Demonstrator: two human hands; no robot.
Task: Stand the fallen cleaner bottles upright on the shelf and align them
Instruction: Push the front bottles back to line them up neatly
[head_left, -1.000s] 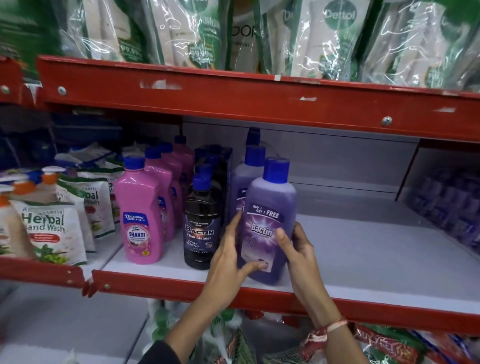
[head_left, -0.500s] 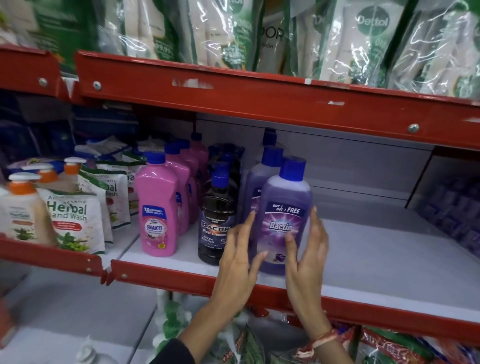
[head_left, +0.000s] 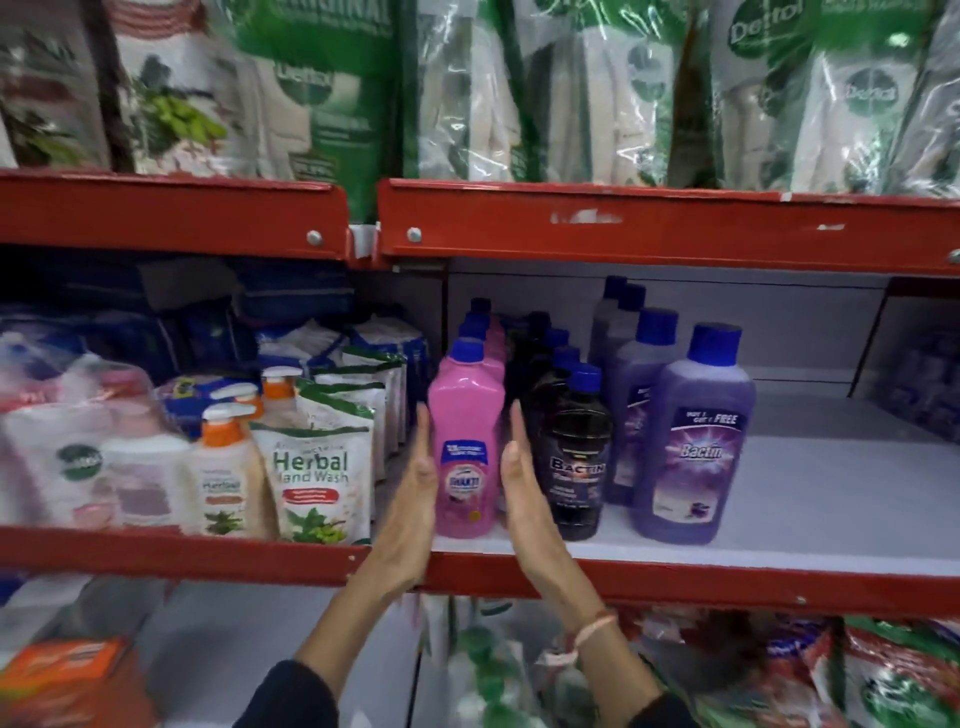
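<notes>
Three rows of cleaner bottles stand upright on the white shelf with its red front lip. The front pink bottle has a blue cap. My left hand lies flat against its left side and my right hand flat along its right side, fingers straight and pointing up. To the right stand a dark Bactin bottle and a purple Bactin bottle, each with more bottles behind. No bottle lies on its side in view.
Herbal hand wash pouches and pump bottles fill the shelf section to the left. Dettol refill packs hang over the upper red shelf edge. The right part of the white shelf holds nothing.
Both hands have left the purple Bactin bottle and moved left to flank the front pink bottle. The camera has swung left and closer.
</notes>
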